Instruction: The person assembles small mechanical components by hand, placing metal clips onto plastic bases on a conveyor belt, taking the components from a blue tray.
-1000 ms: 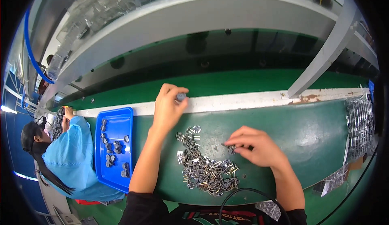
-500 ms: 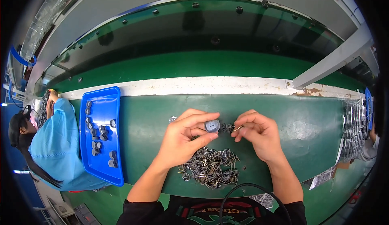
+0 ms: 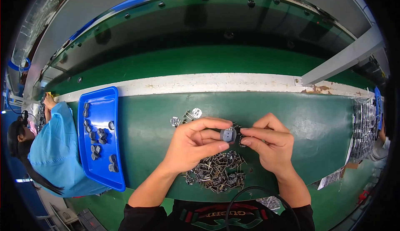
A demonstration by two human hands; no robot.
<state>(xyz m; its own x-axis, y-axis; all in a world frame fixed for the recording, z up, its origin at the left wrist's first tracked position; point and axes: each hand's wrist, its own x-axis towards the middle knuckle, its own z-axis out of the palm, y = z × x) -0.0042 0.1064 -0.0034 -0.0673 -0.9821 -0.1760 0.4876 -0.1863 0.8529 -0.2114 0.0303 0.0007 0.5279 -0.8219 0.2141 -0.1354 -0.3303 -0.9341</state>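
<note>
My left hand [image 3: 192, 142] pinches a small grey round part [image 3: 228, 135] between thumb and fingers above the green table [image 3: 150, 122]. My right hand [image 3: 268, 141] meets it from the right, its fingertips closed on a small dark metal piece pressed against that part. Under both hands lies a pile of small metal clips [image 3: 216, 172]. A few loose round parts [image 3: 196, 113] lie just beyond my left hand.
A blue tray [image 3: 96, 172] with several grey round parts stands at the left. A person in a light blue coat [image 3: 54, 147] works beside it. Stacked metal parts [image 3: 363, 127] lie at the right edge. A white strip [image 3: 216, 82] borders the green conveyor belt behind.
My left hand came back from the white strip carrying the grey part. Both hands have met over the clip pile, and the view has tilted down.
</note>
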